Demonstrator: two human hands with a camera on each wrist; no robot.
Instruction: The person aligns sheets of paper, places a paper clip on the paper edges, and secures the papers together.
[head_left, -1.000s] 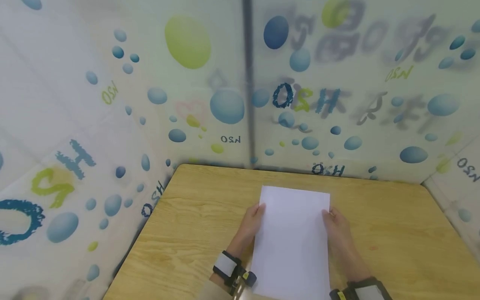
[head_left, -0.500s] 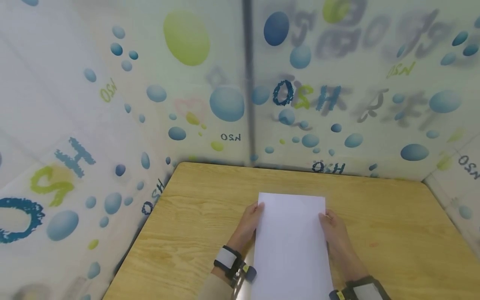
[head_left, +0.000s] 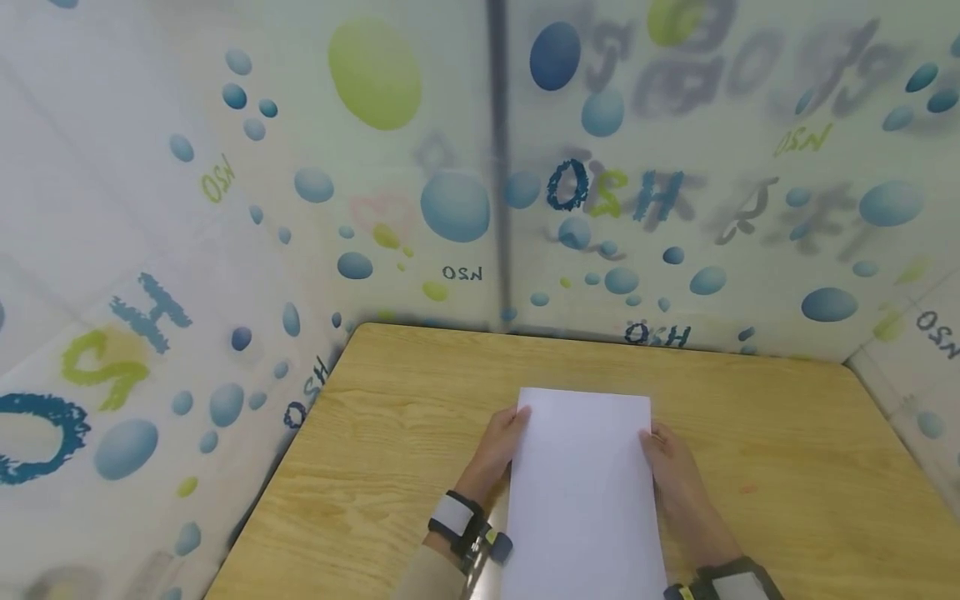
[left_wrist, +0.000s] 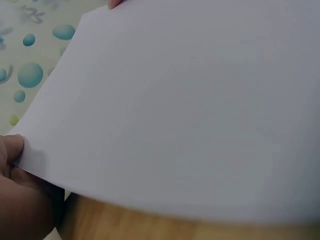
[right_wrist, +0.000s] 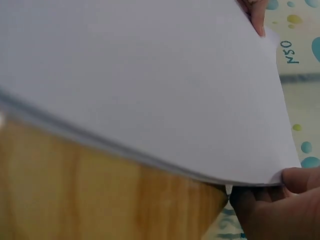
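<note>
Paper (head_left: 581, 492), one white rectangle whose sheets cannot be counted, is held above the one wooden table (head_left: 375, 433). Left hand (head_left: 497, 443) and right hand (head_left: 675, 467), two in all, pinch its opposite long edges near the far corners, thumbs on top, other fingers underneath, forearms angled inward. One strapped device (head_left: 453, 516) sits on each wrist.

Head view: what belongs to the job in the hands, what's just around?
Job:
- white paper
- left hand and right hand, gripping its sides

Just around:
- wooden table
- bubble-print wall
- wrist straps
</note>
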